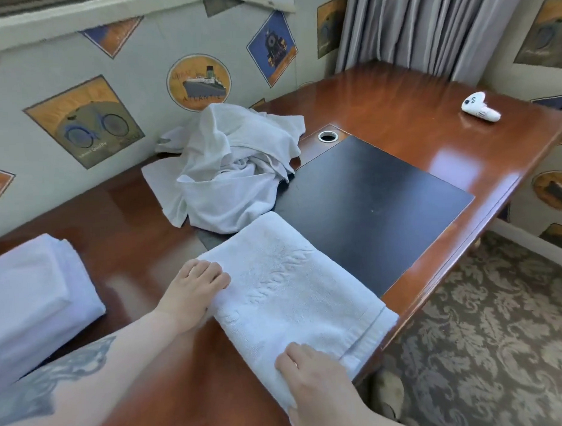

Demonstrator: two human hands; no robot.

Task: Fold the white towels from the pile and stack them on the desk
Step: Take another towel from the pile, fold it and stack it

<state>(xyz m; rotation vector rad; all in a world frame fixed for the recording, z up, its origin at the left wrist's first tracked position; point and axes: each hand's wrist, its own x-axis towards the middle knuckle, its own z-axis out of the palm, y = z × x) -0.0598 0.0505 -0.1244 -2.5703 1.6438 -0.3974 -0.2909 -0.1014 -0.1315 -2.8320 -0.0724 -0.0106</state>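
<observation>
Towels part done: one being folded at desk's near edge, pile left.
Desk (396,97) carries crumpled white pile (233,170) against the wall, several unfolded by the look of it; finished stack (37,304) sits far left, well apart. Folded towel (295,292) lies between pile and person, corner overhanging the edge. Left hand (193,292) grips its left edge, fingers curled over. Right hand (314,380) presses the near end, fingers mostly flat. Small white controller (480,107) at far right, untouched.

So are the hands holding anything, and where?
Both touch the folded towel: left hand at its left edge, right hand on its near end. A closed grip cannot be told.
</observation>
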